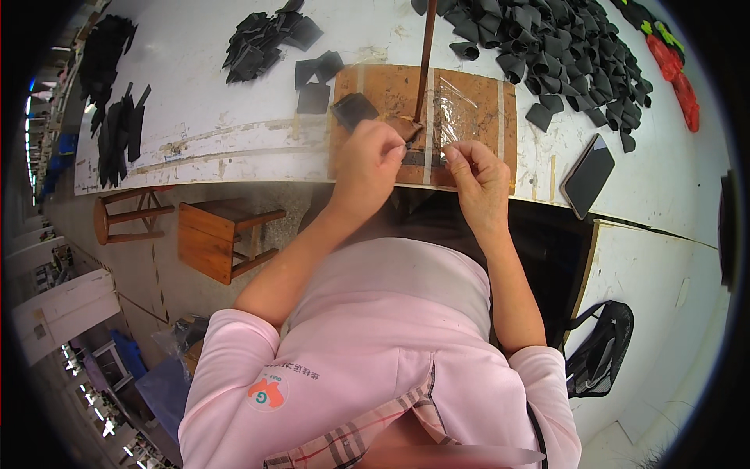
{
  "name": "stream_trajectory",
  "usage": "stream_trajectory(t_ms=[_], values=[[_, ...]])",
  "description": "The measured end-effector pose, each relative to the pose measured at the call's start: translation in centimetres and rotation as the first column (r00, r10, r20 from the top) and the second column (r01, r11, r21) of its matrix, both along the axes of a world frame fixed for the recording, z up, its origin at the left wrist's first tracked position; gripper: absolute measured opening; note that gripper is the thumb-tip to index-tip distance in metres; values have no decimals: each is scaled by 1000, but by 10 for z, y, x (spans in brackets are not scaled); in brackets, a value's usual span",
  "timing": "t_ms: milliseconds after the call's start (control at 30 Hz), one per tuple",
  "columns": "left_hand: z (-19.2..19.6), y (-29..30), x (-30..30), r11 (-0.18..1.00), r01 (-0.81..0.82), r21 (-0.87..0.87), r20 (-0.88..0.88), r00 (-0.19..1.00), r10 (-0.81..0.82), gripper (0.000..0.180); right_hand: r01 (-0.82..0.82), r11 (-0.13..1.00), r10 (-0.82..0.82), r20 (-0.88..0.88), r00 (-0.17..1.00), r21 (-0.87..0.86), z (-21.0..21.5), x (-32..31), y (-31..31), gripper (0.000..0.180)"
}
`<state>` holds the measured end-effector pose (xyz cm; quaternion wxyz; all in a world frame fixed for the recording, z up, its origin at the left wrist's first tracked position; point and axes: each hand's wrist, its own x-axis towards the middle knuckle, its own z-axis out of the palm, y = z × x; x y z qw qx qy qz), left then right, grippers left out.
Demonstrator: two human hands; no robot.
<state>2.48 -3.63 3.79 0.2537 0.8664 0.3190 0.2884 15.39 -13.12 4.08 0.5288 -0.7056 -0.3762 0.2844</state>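
Note:
At the front edge of a brown board (383,84), my left hand (366,168) is closed, thumb and fingers pinched together; what they hold is too small to make out. A black fabric square (355,111) lies just beyond its knuckles. My right hand (480,180) pinches too, at the near end of a shiny clear plastic film (458,105), its contents hidden. Between the hands a narrow dark strip (422,158) runs along the board; whether either hand grips it, I cannot tell. A thin brown rod (426,66) comes down to the board between them.
Black fabric pieces lie in a pile (266,43) at far left and in a large heap of folded loops (547,59) at far right. A phone (588,176) lies right of the board. Wooden stools (215,238) stand below the table's left side; a black bag (601,352) is at right.

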Motion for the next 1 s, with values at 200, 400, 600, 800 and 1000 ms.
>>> stream_trajectory(t_ms=[200, 400, 600, 800, 1000], values=[[33, -11, -6, 78, 471, -879, 477, 863, 167, 10, 68, 972, 63, -534, 843, 223, 23, -8, 2, 18], [45, -24, -2, 47, 506, -861, 502, 833, 233, 11, -21, 974, 189, -754, 629, 227, 25, 5, -10, 13], [50, -20, -1, 51, 513, -857, 510, 830, 225, 13, 21, 984, 118, -730, 673, 178, 28, 6, -13, 14], [53, -20, 1, 125, 440, -889, 455, 876, 161, 12, 5, 988, 104, -690, 716, 154, 33, 3, -13, 15], [51, -20, 0, 163, 413, -896, 436, 886, 155, 9, 8, 985, 109, -646, 755, 175, 30, 2, -13, 13]])
